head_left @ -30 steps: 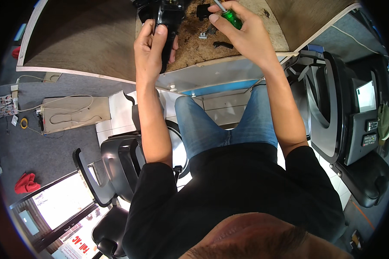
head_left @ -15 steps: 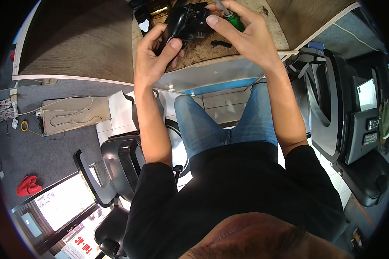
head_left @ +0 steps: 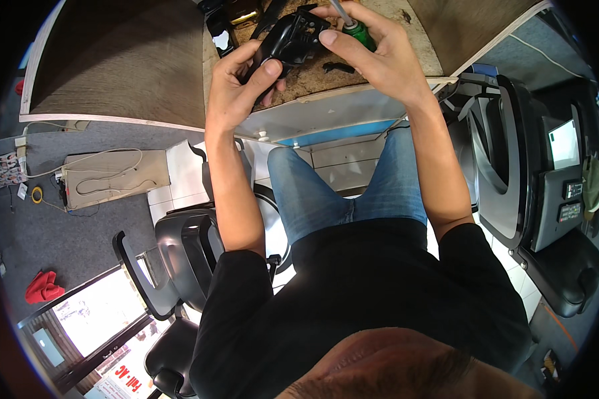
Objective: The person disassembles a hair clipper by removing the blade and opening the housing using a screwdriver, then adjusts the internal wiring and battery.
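My left hand (head_left: 243, 83) is closed around the lower left side of a black plastic device housing (head_left: 287, 41), its thumb pressed on the near edge. The housing is tilted over the worktop, with small fittings showing at its right end. My right hand (head_left: 387, 63) holds a screwdriver (head_left: 359, 34) with a green handle between fingers and palm, its shaft pointing up and away. The right thumb and fingertips are at the housing's right end. Just below, a small black piece (head_left: 339, 67) lies on the worn brown worktop (head_left: 313, 85). The screwdriver's tip is cut off by the frame.
Wooden panels (head_left: 126, 60) flank the worktop on the left and right. More dark parts (head_left: 221, 33) lie at its far left. Black chairs (head_left: 186, 253) stand on both sides, the right one carrying a grey laptop-like device (head_left: 554, 206). A red cloth (head_left: 44, 286) lies on the floor.
The black housing has turned slightly in my hands, so more of its smooth side shows. My right hand keeps the screwdriver in nearly the same place.
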`<action>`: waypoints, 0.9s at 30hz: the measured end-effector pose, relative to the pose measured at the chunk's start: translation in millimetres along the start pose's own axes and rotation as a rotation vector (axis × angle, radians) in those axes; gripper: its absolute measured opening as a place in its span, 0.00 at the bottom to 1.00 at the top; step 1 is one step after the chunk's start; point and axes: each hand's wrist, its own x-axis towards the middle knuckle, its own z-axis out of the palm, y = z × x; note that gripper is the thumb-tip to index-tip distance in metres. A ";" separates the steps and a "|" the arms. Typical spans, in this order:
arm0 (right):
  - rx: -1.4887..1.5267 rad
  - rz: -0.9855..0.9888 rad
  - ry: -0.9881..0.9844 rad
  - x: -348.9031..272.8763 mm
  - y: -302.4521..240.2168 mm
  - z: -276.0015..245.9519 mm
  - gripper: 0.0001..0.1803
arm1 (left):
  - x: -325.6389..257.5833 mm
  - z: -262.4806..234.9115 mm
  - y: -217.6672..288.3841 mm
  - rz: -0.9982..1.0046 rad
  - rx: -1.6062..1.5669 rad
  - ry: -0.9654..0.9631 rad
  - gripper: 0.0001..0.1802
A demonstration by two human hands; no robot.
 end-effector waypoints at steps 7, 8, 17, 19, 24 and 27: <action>0.007 0.085 -0.031 -0.3 0.2 -3.2 0.17 | 0.3 -0.3 1.5 -0.013 0.010 -0.006 0.14; 0.005 0.084 -0.033 -0.3 0.7 -3.5 0.17 | 0.4 -0.3 1.4 -0.016 0.013 -0.006 0.13; -0.021 0.050 -0.028 0.5 3.3 -3.3 0.17 | 1.3 0.3 0.6 -0.011 0.017 0.004 0.13; -0.023 0.059 -0.031 0.5 2.8 -3.5 0.17 | 1.1 0.4 0.5 -0.011 0.013 0.003 0.13; -0.009 0.037 -0.012 0.0 3.3 -1.7 0.16 | 0.9 1.1 0.5 -0.009 0.021 0.007 0.13; -0.034 0.045 -0.019 0.0 2.6 -2.5 0.16 | 0.6 1.1 0.7 -0.013 0.020 0.011 0.14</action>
